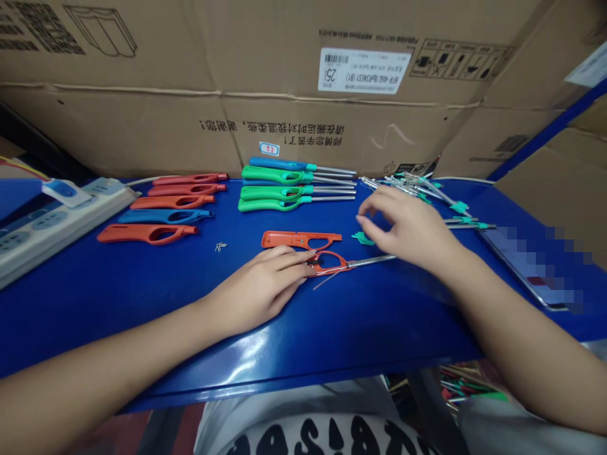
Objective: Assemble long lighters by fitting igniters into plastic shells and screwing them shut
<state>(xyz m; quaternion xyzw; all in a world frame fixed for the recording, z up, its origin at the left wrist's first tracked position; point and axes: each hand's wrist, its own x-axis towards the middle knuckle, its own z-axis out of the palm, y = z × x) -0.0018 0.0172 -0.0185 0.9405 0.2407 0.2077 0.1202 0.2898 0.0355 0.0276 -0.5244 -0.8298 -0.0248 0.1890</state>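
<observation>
My left hand (268,284) rests over the handle end of an orange lighter shell half (332,258), holding it against the table with its fingers at the trigger opening. A metal tube (372,261) and a thin white wire lie along that half, which points right. Just behind it is a matching orange shell half (289,239) with its inside facing up. My right hand (408,227) hovers above the tube's end, thumb and forefinger apart and nothing visible between them. A small green plastic piece (363,238) lies below its thumb.
Assembled green lighters (275,203) and a blue one (279,163) lie behind. Orange, red and blue shells (147,234) line the left, near a power strip (61,218). Metal tubes (403,184) are heaped right, by a phone (526,265). Tiny screws (220,246) lie left. Cardboard (284,69) walls the back.
</observation>
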